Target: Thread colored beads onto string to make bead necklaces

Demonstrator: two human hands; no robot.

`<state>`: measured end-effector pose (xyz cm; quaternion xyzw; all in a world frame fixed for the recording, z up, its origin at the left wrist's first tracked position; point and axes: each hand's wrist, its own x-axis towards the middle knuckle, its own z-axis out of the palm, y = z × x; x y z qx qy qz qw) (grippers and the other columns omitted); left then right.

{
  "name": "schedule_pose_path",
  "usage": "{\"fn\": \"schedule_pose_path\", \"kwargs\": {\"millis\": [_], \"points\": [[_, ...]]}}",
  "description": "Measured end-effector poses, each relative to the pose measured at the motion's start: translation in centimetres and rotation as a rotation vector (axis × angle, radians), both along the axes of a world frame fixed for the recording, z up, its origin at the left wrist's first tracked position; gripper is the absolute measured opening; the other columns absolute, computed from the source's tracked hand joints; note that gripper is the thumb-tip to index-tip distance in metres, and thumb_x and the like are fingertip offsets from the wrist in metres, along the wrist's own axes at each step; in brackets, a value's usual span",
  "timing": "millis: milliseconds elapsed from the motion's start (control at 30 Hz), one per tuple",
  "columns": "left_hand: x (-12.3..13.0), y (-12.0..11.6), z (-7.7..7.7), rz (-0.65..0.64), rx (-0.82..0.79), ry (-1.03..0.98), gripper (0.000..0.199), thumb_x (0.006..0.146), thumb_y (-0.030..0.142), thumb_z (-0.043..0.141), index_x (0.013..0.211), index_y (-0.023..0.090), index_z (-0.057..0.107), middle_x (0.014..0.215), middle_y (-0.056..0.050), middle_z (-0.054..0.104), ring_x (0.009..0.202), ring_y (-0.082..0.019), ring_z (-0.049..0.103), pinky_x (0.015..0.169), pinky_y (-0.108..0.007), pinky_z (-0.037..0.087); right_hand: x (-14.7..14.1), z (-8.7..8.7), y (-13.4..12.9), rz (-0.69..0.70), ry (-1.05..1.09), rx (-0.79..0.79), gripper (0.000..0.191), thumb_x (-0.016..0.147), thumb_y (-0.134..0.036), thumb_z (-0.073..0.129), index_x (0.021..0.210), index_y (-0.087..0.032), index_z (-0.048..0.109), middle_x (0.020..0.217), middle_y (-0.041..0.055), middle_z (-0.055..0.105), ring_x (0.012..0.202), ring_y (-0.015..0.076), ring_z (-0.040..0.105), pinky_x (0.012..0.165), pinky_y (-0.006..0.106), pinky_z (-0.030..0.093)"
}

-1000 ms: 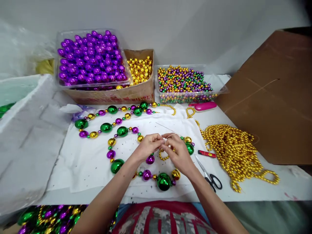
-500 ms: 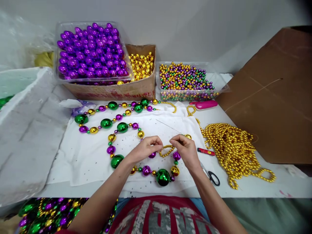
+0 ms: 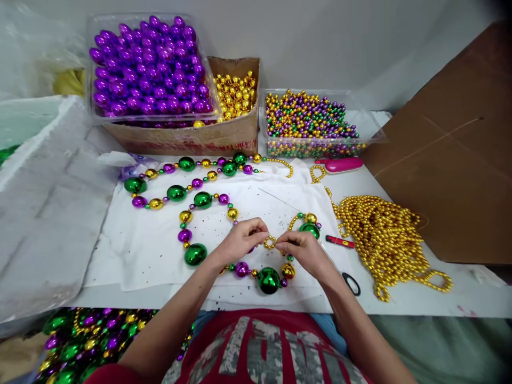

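Between my two hands is a small loop of gold bead string (image 3: 270, 242). My left hand (image 3: 247, 238) pinches its left side, and my right hand (image 3: 298, 247) pinches the right side. Around them on the white cloth (image 3: 152, 240) curves a strand of large green, purple and gold beads (image 3: 269, 280), partly hidden by my hands and forearms. Behind lies another beaded strand (image 3: 176, 192). A long thin needle (image 3: 280, 199) rests on the cloth beyond my hands. To the right are a red lighter (image 3: 340, 241) and scissors (image 3: 351, 284), their blades partly hidden by my right arm.
A tray of purple beads (image 3: 150, 69) sits on a cardboard box (image 3: 184, 140) at the back. Beside it stands a tray of small mixed beads (image 3: 312, 120). Gold bead strings (image 3: 384, 240) are heaped right, before a brown cardboard panel (image 3: 456, 160). A pink tool (image 3: 344, 164) lies behind.
The gold loop between my hands has become smaller. My right hand has turned flatter, uncovering a green bead and gold beads behind it. The view has shifted slightly.
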<state>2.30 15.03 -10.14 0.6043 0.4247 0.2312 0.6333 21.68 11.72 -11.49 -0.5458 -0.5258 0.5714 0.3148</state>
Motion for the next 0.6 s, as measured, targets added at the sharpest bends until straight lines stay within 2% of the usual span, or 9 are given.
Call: {"fn": "schedule_pose_path", "kwargs": {"millis": [100,200,267,367,467,600], "points": [[0.2,0.0,-0.3,0.003,0.048,0.011,0.014,0.086,0.028,0.052,0.082,0.015,0.055,0.068,0.002,0.052,0.061,-0.01,0.045,0.055,-0.022,0.034,0.1,0.1,-0.2,0.001,0.108,-0.087,0.015,0.071,-0.029,0.068,0.066,-0.015,0.067,0.055,-0.0018,0.055,0.051,0.0083,0.044,0.048,0.022,0.032],[0.5,-0.2,-0.7,0.04,0.093,0.006,0.013,0.087,0.028,0.05,0.086,0.016,0.054,0.067,0.002,0.052,0.06,-0.01,0.046,0.054,-0.021,0.036,0.1,0.0,-0.3,-0.054,0.34,-0.268,0.022,0.07,-0.035,0.072,0.067,-0.015,0.064,0.049,-0.0056,0.045,0.04,0.0032,0.026,0.039,0.02,0.014],[0.8,-0.4,-0.9,0.068,0.152,0.006,0.014,0.088,0.027,0.049,0.093,0.016,0.056,0.074,0.001,0.056,0.063,-0.01,0.049,0.057,-0.021,0.038,0.1,-0.1,-0.2,-0.101,0.517,-0.357,0.025,0.068,-0.036,0.075,0.068,-0.014,0.062,0.051,-0.006,0.044,0.04,0.0015,0.019,0.038,0.02,0.006],[1.3,-0.9,-1.1,0.049,0.3,0.028,0.021,0.088,0.024,0.05,0.106,0.018,0.059,0.09,-0.003,0.06,0.071,-0.012,0.051,0.064,-0.023,0.041,0.1,-0.3,-0.1,-0.168,0.682,-0.416,0.028,0.066,-0.034,0.078,0.067,-0.013,0.06,0.057,-0.0055,0.046,0.041,0.0,0.014,0.037,0.018,0.004],[1.6,-1.2,-1.3,0.035,0.392,0.045,0.027,0.084,0.025,0.057,0.11,0.018,0.062,0.091,-0.004,0.061,0.068,-0.011,0.05,0.064,-0.023,0.041,-0.1,-0.4,-0.3,-0.231,0.698,-0.416,0.029,0.064,-0.033,0.079,0.067,-0.013,0.059,0.055,-0.0061,0.046,0.041,-0.0002,0.013,0.036,0.017,0.005],[1.8,-1.2,-1.4,0.096,0.351,0.044,0.022,0.083,0.032,0.061,0.096,0.016,0.067,0.079,-0.003,0.064,0.061,-0.01,0.051,0.06,-0.022,0.042,-0.5,-0.5,-0.7,-0.31,0.609,-0.37,0.031,0.063,-0.036,0.08,0.067,-0.014,0.058,0.05,-0.0075,0.042,0.04,0.0006,0.014,0.036,0.018,0.005]]}}
